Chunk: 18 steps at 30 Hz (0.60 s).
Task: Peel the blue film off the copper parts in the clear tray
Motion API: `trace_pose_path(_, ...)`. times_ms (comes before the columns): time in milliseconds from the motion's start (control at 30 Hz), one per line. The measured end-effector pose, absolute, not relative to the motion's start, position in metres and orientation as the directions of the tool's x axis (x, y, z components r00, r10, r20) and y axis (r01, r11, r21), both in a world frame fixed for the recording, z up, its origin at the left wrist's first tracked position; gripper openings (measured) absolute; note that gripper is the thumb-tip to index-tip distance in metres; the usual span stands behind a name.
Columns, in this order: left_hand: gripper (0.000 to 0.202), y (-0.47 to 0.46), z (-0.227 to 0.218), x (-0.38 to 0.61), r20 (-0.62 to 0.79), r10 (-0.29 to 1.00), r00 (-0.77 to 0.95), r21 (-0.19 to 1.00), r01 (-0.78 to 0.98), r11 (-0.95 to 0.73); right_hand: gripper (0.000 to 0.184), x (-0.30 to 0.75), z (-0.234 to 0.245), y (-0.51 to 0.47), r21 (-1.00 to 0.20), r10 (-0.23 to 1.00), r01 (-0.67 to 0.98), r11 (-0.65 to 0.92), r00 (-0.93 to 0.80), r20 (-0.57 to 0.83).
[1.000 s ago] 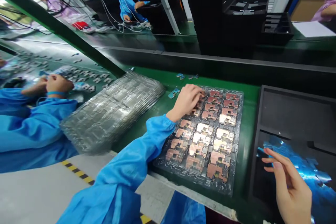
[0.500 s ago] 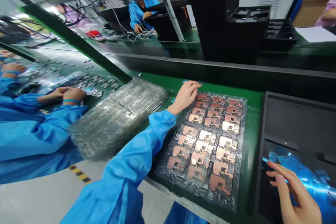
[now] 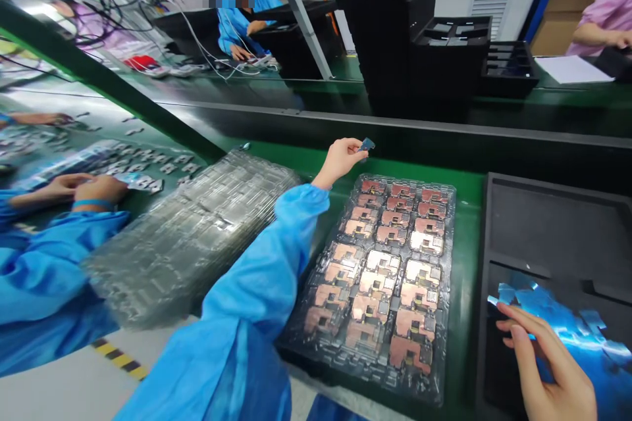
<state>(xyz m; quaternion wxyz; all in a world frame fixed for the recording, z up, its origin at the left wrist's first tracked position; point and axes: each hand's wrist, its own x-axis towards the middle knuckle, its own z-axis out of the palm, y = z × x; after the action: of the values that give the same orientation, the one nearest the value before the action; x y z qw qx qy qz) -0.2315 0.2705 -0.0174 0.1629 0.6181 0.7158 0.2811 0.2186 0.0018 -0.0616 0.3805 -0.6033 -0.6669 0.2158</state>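
Nearest, my right hand (image 3: 548, 362) hovers with its grip loosely spread over shiny blue film pieces (image 3: 557, 322) in a black foam tray (image 3: 557, 223). Since the earlier frame, my left hand (image 3: 340, 161) has risen clear of the clear tray of copper-coloured circuit boards (image 3: 380, 283), its grip pinching a small blue piece (image 3: 366, 144) just past the tray's far edge, above the green counter (image 3: 469, 184).

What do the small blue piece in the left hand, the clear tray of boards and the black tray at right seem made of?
The small blue piece is too small to tell, though it shows a slight sheen. The clear tray looks like thin moulded plastic: glossy, see-through, with formed pockets. The black tray looks lined with matte foam: its surface is dull, without glare.
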Motion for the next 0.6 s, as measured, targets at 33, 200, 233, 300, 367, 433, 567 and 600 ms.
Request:
trace_pose_path(33,0.024,0.246,-0.008,-0.218,0.113,0.979,-0.172,0.660,0.749,0.055,0.027,0.213,-0.056,0.001,-0.764,0.966,0.619,0.180,0.033,0.255)
trace_pose_path(200,0.031,0.101,0.032,-0.125,-0.057,0.994,-0.092,0.995,0.074,0.064,0.025,0.167,-0.017,0.003,-0.881,0.967,0.409,0.236,-0.007,0.256)
trace_pose_path(233,0.029,0.076,0.036,-0.108,-0.095,0.991,-0.096,0.995,-0.021,0.094,0.029,0.156,-0.010,0.005,-0.903,0.966,0.348,0.252,-0.029,0.259)
trace_pose_path(300,0.025,0.038,0.037,-0.080,-0.155,0.983,-0.097,0.983,-0.110,0.144,0.034,0.137,0.002,0.011,-0.938,0.967,0.234,0.256,-0.055,0.250)
trace_pose_path(367,0.023,0.013,0.032,-0.061,-0.180,0.978,-0.101,0.977,-0.131,0.166,0.031,0.124,0.009,0.017,-0.964,0.974,0.143,0.225,-0.062,0.219)
trace_pose_path(433,0.023,-0.003,0.023,-0.049,-0.192,0.974,-0.116,0.975,-0.139,0.176,0.019,0.116,0.009,0.019,-0.979,0.981,0.088,0.184,-0.072,0.178)
trace_pose_path(567,0.025,-0.021,0.011,-0.035,-0.216,0.967,-0.135,0.964,-0.186,0.189,0.012,0.111,-0.002,0.014,-0.988,0.988,0.030,0.154,-0.033,0.153)
trace_pose_path(600,0.025,-0.024,0.010,-0.033,-0.223,0.966,-0.130,0.960,-0.203,0.194,0.015,0.110,-0.005,0.012,-0.987,0.988,0.025,0.157,0.000,0.157)
